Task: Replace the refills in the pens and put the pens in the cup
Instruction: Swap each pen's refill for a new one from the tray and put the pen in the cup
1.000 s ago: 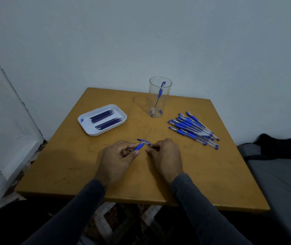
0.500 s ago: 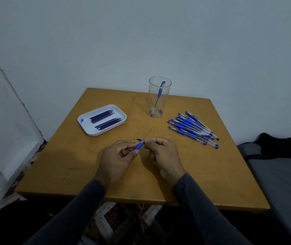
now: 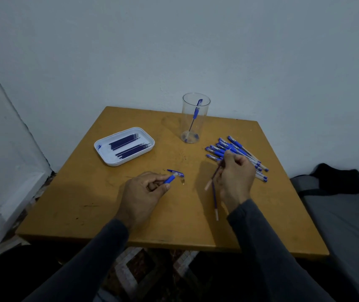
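the thin dark-blue ink refill with a pale end (image 3: 214,196) hangs from the right hand (image 3: 235,177), its long axis running steeply down and slightly toward the person, the pale end lowest and just above the table. a second pale, slim piece (image 3: 209,184) angles out of the same grip to the left; whether it is barrel or refill i cannot tell. the right hand's fingers are curled round the upper parts of both. the blue rubber-grip front section of the pen (image 3: 170,179) sits to the left, pinched between thumb and fingers of the left hand (image 3: 143,192), its open end pointing up and right toward a blue pen cap (image 3: 175,171) and a small metal tip (image 3: 183,181) lying on the yellow wooden table (image 3: 87,192). the fresh refills lie in the white rectangular plastic tray (image 3: 103,153), far left, so the left hand is nearer them. the clear plastic cup (image 3: 195,110) holds one pen; the heap of blue pens (image 3: 217,149) lies behind the right hand.
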`<state>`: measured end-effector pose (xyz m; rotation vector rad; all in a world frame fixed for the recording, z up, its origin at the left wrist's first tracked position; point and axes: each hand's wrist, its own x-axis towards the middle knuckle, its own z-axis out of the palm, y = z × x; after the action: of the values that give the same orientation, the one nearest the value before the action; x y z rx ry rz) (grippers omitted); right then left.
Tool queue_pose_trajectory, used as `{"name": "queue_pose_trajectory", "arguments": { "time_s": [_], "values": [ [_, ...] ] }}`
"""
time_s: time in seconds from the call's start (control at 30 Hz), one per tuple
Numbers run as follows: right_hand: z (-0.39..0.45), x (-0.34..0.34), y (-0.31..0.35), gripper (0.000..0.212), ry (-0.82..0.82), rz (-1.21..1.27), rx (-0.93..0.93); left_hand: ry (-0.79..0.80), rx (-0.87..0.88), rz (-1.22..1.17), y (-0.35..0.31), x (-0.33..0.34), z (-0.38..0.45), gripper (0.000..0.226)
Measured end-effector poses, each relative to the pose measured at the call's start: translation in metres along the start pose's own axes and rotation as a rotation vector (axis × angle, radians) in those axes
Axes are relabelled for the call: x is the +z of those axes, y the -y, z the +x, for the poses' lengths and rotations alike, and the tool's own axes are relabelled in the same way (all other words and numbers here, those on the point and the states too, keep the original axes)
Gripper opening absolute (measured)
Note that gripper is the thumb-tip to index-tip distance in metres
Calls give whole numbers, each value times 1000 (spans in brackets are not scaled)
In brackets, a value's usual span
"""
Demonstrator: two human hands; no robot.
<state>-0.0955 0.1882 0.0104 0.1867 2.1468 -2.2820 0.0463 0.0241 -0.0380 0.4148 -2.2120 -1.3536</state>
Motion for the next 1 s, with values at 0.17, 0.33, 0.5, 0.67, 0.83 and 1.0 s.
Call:
{"name": "queue_pose_trajectory", "arguments": {
  "time_s": [0.17,0.33,0.5,0.67,0.83,1.0],
  "values": [
    [4,-24,-14,3,96,-646,-162,-32,-41,15,-2,7,4,26],
    [4,-29,-29,9,132,-833,-117,-27,-27,13,-9,15,11,26],
    [3,-27,-33,13,159,-884,-146,-42,-12,17,-14,17,16,25],
    [3,-27,-32,18,160,-926,-155,-43,-32,18,-10,17,15,26],
    [3,-27,-32,20,194,-934,-146,-37,-19,35,-12,17,12,26],
    [4,-27,-29,22,207,-944,-159,-35,-22,37,-11,17,12,26]
  ]
}}
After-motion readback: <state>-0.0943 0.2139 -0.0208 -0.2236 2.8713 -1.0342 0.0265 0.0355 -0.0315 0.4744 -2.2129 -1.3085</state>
